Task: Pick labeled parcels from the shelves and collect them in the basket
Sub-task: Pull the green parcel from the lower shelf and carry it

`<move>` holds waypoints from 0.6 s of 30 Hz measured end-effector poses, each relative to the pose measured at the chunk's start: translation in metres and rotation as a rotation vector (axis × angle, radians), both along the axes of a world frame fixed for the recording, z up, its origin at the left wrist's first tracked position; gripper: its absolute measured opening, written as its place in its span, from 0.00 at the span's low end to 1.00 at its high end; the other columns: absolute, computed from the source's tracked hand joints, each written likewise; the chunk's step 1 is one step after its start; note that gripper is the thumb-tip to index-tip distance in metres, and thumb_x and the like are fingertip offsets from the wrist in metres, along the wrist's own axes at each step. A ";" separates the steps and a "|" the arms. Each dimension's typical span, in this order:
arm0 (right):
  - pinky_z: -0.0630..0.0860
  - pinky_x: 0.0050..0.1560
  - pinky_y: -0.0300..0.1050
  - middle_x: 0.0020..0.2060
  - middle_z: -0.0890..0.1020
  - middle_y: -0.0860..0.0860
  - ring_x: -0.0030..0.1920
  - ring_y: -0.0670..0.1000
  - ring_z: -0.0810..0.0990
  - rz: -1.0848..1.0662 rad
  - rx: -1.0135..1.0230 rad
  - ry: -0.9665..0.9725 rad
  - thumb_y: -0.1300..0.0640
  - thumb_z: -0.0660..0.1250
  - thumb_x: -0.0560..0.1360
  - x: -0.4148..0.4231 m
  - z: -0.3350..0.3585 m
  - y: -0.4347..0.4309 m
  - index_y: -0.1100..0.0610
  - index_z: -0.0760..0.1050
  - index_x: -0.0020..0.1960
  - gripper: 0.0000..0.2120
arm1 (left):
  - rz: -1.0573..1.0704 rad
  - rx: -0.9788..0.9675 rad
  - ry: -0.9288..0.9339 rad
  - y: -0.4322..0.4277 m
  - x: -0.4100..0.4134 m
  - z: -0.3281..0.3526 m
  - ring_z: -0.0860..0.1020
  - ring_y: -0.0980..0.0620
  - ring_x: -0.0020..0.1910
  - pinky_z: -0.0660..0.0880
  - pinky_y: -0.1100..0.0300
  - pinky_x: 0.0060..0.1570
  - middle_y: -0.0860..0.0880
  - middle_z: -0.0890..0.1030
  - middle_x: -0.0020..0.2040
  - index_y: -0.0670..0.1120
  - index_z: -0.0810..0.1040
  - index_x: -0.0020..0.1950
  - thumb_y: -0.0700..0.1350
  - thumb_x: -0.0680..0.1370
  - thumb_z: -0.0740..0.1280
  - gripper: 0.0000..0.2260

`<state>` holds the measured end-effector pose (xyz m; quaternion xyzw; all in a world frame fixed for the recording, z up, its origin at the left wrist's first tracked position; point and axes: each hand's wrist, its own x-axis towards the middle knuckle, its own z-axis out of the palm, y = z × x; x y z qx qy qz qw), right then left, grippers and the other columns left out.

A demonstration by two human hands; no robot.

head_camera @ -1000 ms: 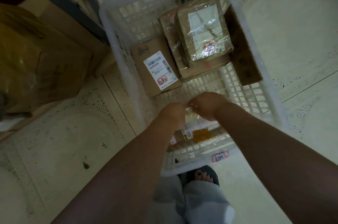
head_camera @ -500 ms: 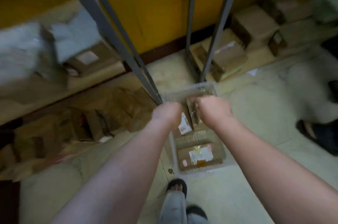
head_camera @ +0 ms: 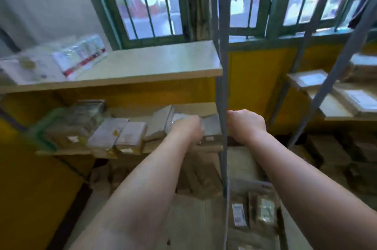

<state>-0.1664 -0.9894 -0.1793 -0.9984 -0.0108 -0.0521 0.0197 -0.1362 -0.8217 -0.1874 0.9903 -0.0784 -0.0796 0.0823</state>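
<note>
Since several labeled parcels (head_camera: 237,214) lie in the basket (head_camera: 257,184) on the floor at lower right, you're partway through, with many more waiting on the middle shelf (head_camera: 195,148). Your left hand (head_camera: 188,129) reaches a grey parcel (head_camera: 211,127) there; blur hides whether it grips. Your right hand (head_camera: 247,124) is a curled fist, seemingly empty. The basket's near end is cut off.
</note>
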 end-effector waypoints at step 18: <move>0.79 0.44 0.42 0.55 0.83 0.50 0.52 0.51 0.83 0.309 0.057 -0.110 0.53 0.63 0.81 0.029 0.083 0.279 0.51 0.78 0.64 0.12 | 0.603 -0.119 -0.196 0.337 -0.054 0.090 0.80 0.47 0.51 0.79 0.49 0.53 0.49 0.81 0.56 0.51 0.79 0.60 0.53 0.80 0.58 0.14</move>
